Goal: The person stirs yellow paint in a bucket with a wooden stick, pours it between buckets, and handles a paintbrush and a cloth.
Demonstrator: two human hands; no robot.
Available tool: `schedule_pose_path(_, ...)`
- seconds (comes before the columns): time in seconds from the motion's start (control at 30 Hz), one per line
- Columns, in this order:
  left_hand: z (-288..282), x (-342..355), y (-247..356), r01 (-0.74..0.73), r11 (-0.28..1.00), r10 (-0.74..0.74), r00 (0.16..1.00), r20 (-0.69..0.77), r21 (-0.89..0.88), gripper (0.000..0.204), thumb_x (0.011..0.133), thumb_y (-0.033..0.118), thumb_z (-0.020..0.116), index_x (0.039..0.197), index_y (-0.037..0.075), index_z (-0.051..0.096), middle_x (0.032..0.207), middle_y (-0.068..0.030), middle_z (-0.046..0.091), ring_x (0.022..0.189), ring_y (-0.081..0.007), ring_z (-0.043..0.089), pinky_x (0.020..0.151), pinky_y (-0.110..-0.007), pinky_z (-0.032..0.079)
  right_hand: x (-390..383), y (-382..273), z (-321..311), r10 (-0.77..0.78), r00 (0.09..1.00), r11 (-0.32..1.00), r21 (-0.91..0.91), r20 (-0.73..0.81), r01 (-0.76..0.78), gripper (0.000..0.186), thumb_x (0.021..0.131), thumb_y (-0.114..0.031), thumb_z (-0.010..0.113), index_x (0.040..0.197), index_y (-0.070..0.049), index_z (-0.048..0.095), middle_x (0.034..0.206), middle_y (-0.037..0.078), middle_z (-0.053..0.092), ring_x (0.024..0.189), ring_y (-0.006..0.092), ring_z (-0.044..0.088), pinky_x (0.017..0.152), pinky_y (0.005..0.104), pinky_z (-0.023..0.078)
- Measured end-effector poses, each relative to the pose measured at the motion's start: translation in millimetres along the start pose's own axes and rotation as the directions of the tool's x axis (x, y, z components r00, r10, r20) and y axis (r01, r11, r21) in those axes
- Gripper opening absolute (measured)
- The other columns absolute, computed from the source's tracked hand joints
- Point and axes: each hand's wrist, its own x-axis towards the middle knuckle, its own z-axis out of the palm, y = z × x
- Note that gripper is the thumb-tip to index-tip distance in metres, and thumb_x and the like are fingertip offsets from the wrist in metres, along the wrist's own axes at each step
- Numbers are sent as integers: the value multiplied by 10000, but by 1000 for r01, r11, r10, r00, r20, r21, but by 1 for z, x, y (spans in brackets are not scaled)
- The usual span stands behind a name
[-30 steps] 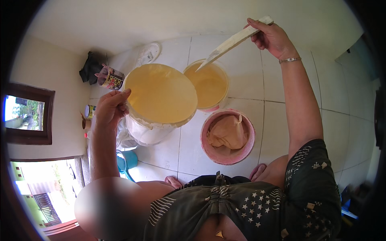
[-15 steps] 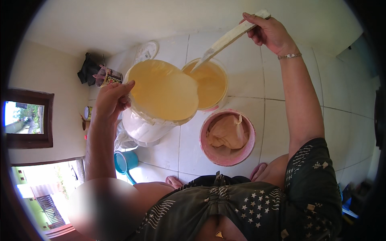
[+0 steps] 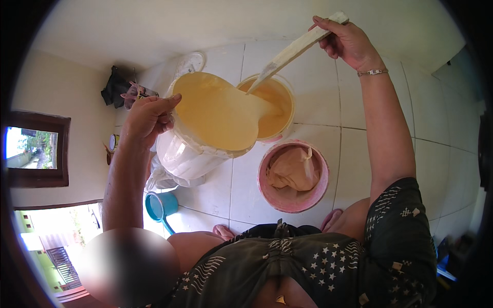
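Note:
My left hand (image 3: 149, 117) grips the rim of a large white bucket (image 3: 190, 161), tilted toward the back right, with pale yellow liquid in it. The liquid spills over the far right lip into a second bucket (image 3: 286, 97) behind, which holds darker yellow liquid. My right hand (image 3: 346, 46) is closed round the upper end of a long white, crusted stick (image 3: 292, 51); its lower tip is at the second bucket's left, by the pouring lip. A pink-stained bucket (image 3: 322, 174) holding a crumpled tan bag (image 3: 287, 172) stands nearer me.
A teal dipper (image 3: 160, 206), white plastic bags (image 3: 160, 179), a small can (image 3: 114, 141) and a pink-stained container (image 3: 134, 91) are at the left. A round lid (image 3: 190, 63) and black bundle (image 3: 112, 90) lie by the walls. A doorway (image 3: 61, 246) is at lower left, below a window (image 3: 32, 149).
My left hand has lifted and tipped the large bucket toward the back right, and a broad stream now pours from it. The stick's tip has dipped slightly and moved left.

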Motion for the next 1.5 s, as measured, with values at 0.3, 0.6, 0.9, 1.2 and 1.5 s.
schedule_pose_path(0.3,-14,1,-12,1,998,0,1000,13,-70,316,784,192,733,619,106,478,555,30,402,464,-88,386,460,-255,372,0,3,4,57,998,996,-69,10,-56,297,841,-366,651,800,-73,680,562,-3,554,430,58,470,389,197,331)
schedule_pose_path(0.6,-9,-9,-13,4,996,-5,1000,-12,-92,307,777,180,732,616,110,479,546,28,410,453,-86,390,459,-249,391,-5,13,42,-17,991,911,-406,130,69,258,833,-316,667,872,-61,680,651,-1,581,531,69,540,443,203,425)
schedule_pose_path(0.9,-15,-7,-24,-9,993,7,1000,-19,-121,288,760,152,729,633,108,474,535,28,409,431,-88,388,431,-248,369,-17,35,97,79,935,911,-407,344,72,186,788,-179,717,902,-39,674,692,21,615,550,82,545,483,229,462)
schedule_pose_path(1.2,-20,-8,-35,8,970,-25,997,-67,-242,264,744,143,732,643,124,489,532,34,403,420,-85,386,411,-241,360,-25,11,89,173,863,896,-440,475,63,174,782,-156,713,871,-14,668,691,41,632,550,99,572,523,231,491)
schedule_pose_path(1.5,-45,-1,-103,113,826,-177,982,-64,-552,81,717,98,626,715,76,548,577,4,493,440,-118,438,424,-249,367,-33,-17,78,207,823,820,-552,530,149,157,751,-117,715,857,-10,671,650,29,605,551,84,542,508,220,468)
